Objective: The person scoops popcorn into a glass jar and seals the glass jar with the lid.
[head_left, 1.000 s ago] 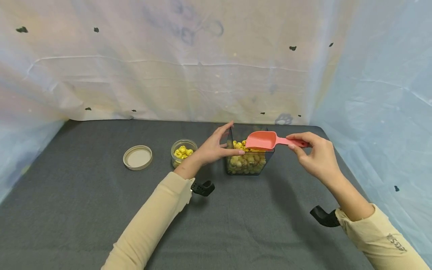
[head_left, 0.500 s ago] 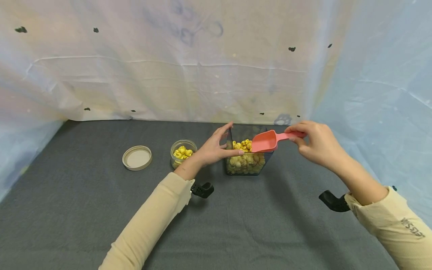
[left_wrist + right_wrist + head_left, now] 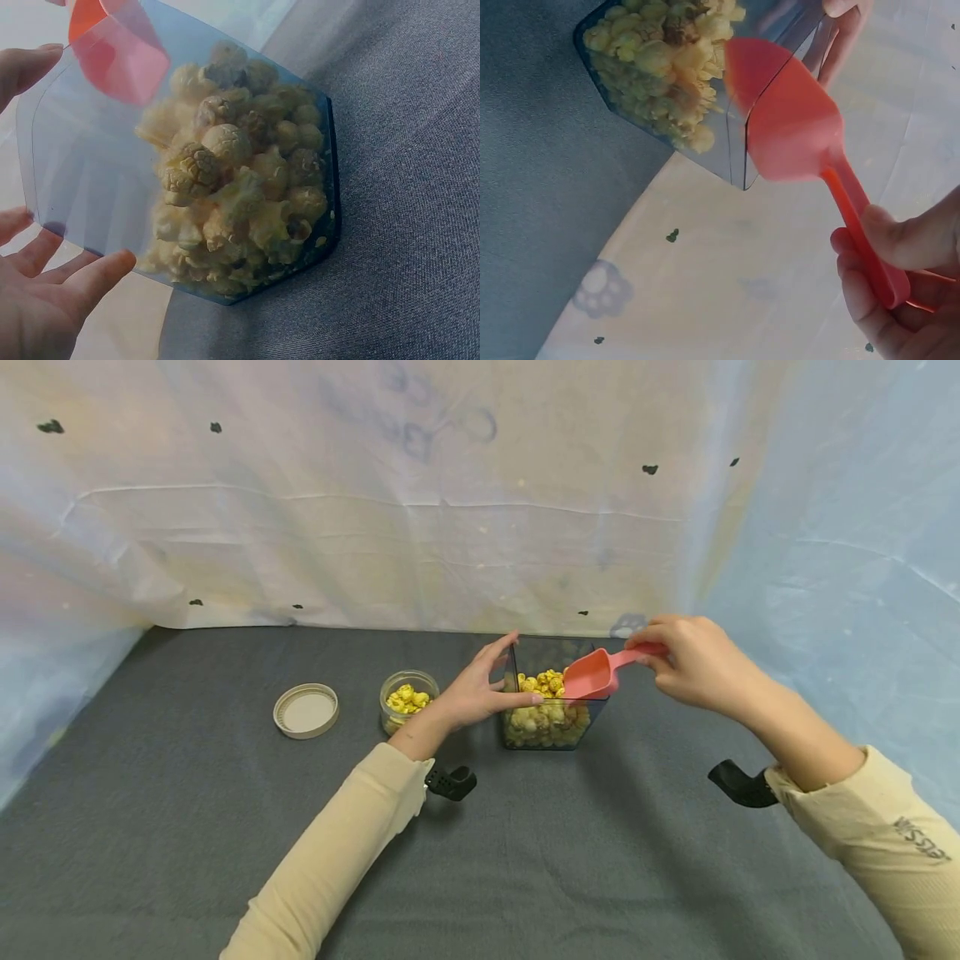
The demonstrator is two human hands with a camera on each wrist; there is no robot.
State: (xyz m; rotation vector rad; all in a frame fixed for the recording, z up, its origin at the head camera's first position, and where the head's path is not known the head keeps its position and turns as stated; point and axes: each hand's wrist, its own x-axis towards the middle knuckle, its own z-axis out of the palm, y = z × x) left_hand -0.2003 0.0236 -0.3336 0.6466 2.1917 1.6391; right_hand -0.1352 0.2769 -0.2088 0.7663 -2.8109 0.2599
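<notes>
Grey cloth (image 3: 150,810) beneath, left hand (image 3: 476,692) grips box (image 3: 543,653), right hand (image 3: 693,660) pinches scoop (image 3: 592,675) inside; jar (image 3: 394,723) left of box looks part-filled.

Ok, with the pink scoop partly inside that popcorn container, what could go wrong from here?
Pushing the scoop hard might tip the container, since the left hand holds it near the rim only. Some popcorn could spill over the edge when the scoop lifts out. The open jar looks close to the left wrist, so a careless arm swing could knock it over.
</notes>
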